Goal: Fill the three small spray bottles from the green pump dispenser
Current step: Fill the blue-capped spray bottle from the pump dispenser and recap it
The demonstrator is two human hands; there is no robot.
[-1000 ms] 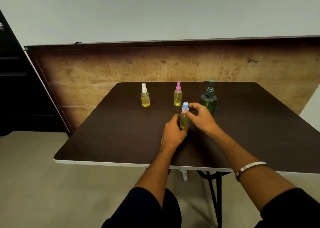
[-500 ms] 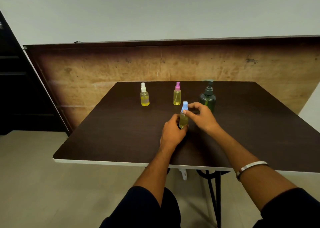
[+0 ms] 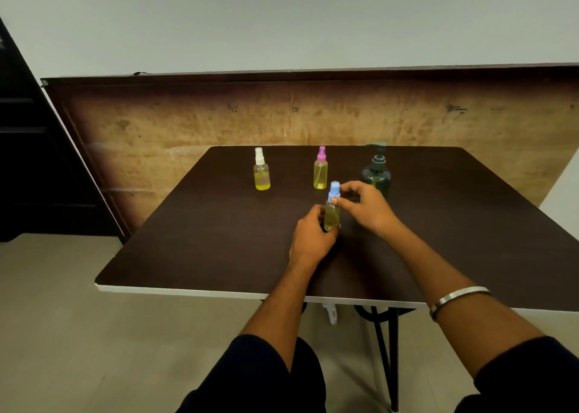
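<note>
Blue-capped spray bottle [image 3: 332, 213], no legible label

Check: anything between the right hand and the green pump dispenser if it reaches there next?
Nothing visible. The green pump dispenser stands just behind the right hand, which pinches the blue-capped bottle's top while the left hand grips its body. The pink-capped bottle stands off to the left.
</note>
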